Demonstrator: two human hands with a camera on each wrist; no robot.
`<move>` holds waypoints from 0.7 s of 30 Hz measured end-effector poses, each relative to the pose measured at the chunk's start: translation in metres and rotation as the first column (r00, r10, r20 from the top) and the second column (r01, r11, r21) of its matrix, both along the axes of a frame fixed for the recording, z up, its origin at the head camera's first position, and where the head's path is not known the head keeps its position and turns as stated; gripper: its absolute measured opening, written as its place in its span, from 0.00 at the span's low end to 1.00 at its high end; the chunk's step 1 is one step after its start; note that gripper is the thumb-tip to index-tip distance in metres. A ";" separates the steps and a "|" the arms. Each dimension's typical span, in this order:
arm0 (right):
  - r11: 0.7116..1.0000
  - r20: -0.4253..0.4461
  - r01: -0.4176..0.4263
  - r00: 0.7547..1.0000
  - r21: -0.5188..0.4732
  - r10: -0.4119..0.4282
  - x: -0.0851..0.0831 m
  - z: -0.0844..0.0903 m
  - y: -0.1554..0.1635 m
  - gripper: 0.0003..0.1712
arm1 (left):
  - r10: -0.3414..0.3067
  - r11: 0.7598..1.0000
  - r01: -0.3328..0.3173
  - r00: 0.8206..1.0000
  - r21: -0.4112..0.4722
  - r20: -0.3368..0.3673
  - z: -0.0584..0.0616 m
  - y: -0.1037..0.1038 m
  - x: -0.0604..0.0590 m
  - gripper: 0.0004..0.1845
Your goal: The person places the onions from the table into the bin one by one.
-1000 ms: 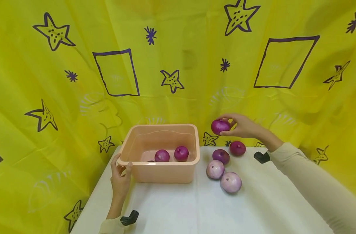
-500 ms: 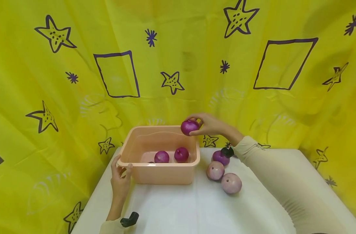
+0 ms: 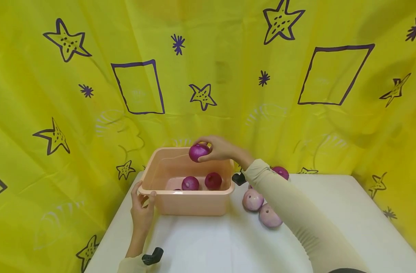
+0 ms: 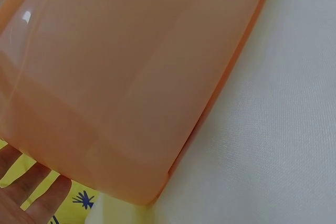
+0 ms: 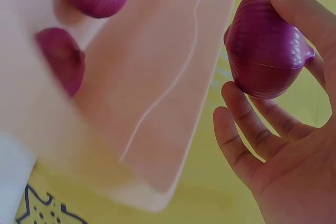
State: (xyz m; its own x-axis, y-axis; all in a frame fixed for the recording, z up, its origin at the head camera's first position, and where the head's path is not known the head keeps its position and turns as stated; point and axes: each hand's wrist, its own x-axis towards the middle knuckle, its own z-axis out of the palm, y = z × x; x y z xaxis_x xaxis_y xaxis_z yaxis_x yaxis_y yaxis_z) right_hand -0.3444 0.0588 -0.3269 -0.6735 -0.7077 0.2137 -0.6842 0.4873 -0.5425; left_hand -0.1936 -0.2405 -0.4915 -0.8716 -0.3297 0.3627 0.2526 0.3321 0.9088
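My right hand holds a purple onion above the back part of a peach plastic tub. In the right wrist view, thumb and fingers pinch this shiny onion beside the tub's rim. My left hand grips the tub's front left corner, its fingers at the wall in the left wrist view. Inside the tub lie a purple onion and a darker one; a sliver of another shows behind the front rim.
Right of the tub, two pale onions, one near it and one closer to me, sit on the white table. A dark purple onion lies behind the right sleeve, which partly hides this group. A yellow patterned curtain hangs behind.
My right hand has carried the purple onion leftward from over the table's onions to over the tub. The left hand stays at the tub's corner.
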 end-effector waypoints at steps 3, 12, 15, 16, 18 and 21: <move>1.000 0.018 0.001 1.000 -0.002 -0.001 0.000 -0.002 -0.008 0.30 | 0.000 1.000 0.000 1.000 0.004 0.002 0.000 0.000 0.000 0.35; 1.000 0.041 -0.012 0.999 0.023 0.011 0.003 -0.006 -0.017 0.31 | 0.014 1.000 -0.014 1.000 -0.019 0.026 0.001 0.001 0.001 0.35; 0.999 0.030 -0.004 1.000 0.052 0.002 0.004 -0.007 -0.017 0.37 | 0.020 1.000 -0.020 1.000 -0.024 0.022 0.001 0.001 0.001 0.35; 0.998 0.031 -0.001 1.000 0.059 -0.001 0.005 -0.008 -0.017 0.39 | 0.020 0.999 -0.020 1.000 -0.025 0.019 0.002 0.002 0.001 0.35; 0.998 0.039 0.009 0.999 0.067 -0.011 0.005 -0.008 -0.017 0.44 | 0.025 0.999 -0.024 0.999 -0.026 0.021 0.002 0.002 0.001 0.35; 0.997 0.040 0.012 0.999 0.077 -0.015 0.005 -0.008 -0.017 0.46 | 0.028 0.999 -0.028 0.999 -0.023 0.026 0.001 0.002 0.001 0.35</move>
